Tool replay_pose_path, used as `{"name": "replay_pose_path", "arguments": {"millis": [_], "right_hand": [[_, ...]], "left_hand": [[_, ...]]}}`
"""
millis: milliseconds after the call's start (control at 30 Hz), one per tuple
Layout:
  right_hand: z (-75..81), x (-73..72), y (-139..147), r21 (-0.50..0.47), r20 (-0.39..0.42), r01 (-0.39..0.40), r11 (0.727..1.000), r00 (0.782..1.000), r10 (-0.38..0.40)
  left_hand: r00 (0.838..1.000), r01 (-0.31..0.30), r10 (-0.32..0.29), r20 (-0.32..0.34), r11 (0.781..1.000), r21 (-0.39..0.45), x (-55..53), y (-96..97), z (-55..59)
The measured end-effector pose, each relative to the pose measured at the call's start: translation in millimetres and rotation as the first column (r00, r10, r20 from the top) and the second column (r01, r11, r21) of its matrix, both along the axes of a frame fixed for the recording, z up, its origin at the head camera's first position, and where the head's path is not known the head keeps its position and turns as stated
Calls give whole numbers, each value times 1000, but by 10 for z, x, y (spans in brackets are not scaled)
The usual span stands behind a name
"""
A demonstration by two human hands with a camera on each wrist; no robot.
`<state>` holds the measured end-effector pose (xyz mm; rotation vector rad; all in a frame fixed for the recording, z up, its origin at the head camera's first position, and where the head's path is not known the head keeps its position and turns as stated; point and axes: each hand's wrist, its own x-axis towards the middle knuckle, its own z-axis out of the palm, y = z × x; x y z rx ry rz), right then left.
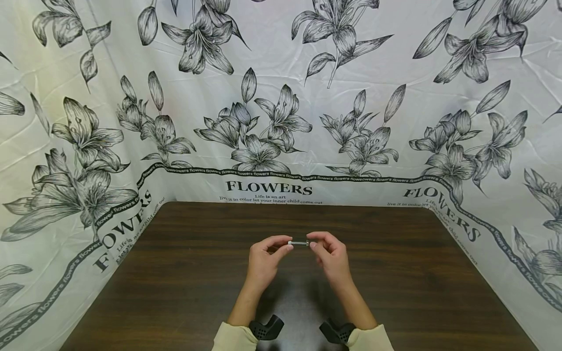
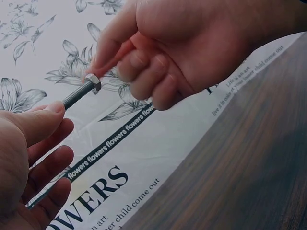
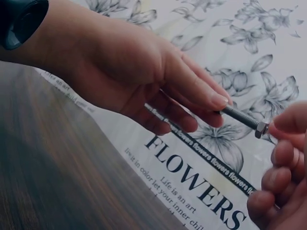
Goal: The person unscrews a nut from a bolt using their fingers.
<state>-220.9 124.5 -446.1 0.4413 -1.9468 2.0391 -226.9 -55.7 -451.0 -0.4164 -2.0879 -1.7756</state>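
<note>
A grey metal bolt (image 1: pixel 299 243) with a threaded shank is held level between both hands, above the table. My left hand (image 1: pixel 262 261) pinches one end between thumb and forefinger, and those fingertips hide that end. At the other end is a shiny hex nut (image 2: pixel 94 84), with threads running up to it. My right hand (image 1: pixel 334 258) has its thumb and forefinger at this nut, pinching it from the right side. In the right wrist view, the right fingertips overlap the outer face of the nut (image 3: pixel 261 129). The other right fingers are curled in towards the palm.
The dark brown wooden table (image 1: pixel 184 292) lies under both hands. A white curtain (image 1: pixel 373 190) with black flower prints and lettering stands along its back and sides. Black wrist devices (image 1: pixel 267 328) sit on both wrists, beside cream sleeves (image 1: pixel 234 337).
</note>
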Motion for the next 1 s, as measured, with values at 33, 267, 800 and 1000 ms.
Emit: {"name": "replay_pose_path", "arguments": {"millis": [33,267,800,1000], "right_hand": [[0,-1,-5,3,25,20,1000,999,-21],[87,32,-31,72,209,49,996,976,-63],[295,150,-45,62,182,-17,998,983,6],[282,140,-26,45,157,-46,998,987,38]], "left_hand": [[1000,0,0,-2,1000,0,-1,0,-2],[1000,6,-6,-9,1000,7,0,4,-6],[1000,5,-5,12,1000,11,-6,21,-9],[1000,1,-2,11,1000,13,-12,10,-8]]}}
